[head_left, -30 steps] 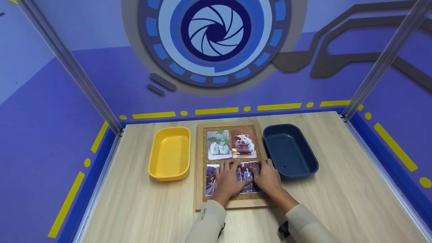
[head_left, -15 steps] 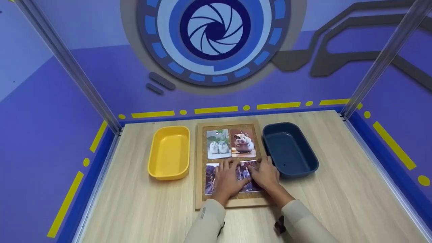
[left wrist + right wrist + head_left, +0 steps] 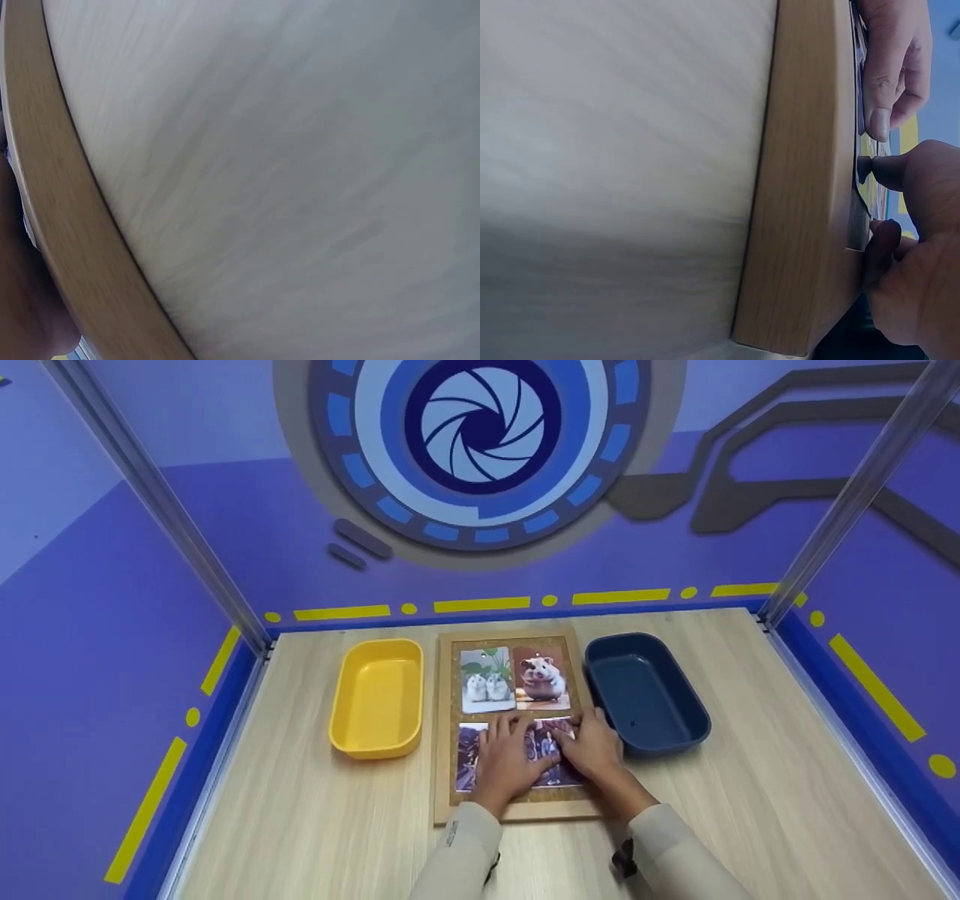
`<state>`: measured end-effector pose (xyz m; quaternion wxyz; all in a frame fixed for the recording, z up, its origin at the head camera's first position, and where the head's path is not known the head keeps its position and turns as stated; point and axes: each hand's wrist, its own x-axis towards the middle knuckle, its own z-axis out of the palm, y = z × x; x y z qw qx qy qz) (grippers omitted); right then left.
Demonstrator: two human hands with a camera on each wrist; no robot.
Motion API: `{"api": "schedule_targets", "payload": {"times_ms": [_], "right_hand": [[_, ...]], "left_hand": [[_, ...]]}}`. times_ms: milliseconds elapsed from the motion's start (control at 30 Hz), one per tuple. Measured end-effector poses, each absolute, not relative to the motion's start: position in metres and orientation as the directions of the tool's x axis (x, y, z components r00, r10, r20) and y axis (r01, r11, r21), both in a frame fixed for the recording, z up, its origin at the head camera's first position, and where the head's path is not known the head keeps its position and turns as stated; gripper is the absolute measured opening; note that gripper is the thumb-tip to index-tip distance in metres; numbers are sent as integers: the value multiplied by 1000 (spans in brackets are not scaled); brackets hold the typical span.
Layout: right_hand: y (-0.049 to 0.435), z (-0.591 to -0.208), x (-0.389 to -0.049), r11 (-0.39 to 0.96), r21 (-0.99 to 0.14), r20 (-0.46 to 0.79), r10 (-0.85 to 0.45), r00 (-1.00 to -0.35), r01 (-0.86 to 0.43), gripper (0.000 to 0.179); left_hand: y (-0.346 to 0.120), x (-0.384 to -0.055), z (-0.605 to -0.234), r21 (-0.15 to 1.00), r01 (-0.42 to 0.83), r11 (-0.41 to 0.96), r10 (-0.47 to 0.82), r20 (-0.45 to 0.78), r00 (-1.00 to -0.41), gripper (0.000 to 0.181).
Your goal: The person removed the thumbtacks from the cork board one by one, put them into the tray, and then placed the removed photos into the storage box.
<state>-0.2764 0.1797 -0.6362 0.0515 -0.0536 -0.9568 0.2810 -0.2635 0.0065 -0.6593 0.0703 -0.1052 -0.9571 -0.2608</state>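
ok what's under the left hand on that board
Dark purplish photo print shows either side of the left hand, on a rectangular wood-framed brown cork board. The middle is covered, so whether it's one print or two can't be told.

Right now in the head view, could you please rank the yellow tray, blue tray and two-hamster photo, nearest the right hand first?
1. Blue tray: right of the right hand.
2. Two-hamster photo: on the board, upper left.
3. Yellow tray: left of the board.
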Motion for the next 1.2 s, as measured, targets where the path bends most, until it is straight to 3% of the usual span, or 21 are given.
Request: {"api": "schedule_targets", "payload": {"times_ms": [500, 667, 967, 1200], "right_hand": [[189, -635, -276, 726, -685, 34, 115, -993, 61, 36], [190, -638, -273, 677, -733, 29, 118, -993, 59, 31], [194, -642, -268, 470, -882, 27, 72, -997, 10, 28], [200, -641, -264, 472, -881, 41, 33, -999, -21, 20]], "left_hand": [[7, -262, -655, 502, 226, 835, 172, 152, -973, 93], [6, -262, -658, 506, 218, 835, 170, 140, -975, 87], [4, -264, -659, 507, 201, 838, 162, 120, -979, 94], [7, -262, -658, 512, 221, 830, 171, 143, -975, 88]]}}
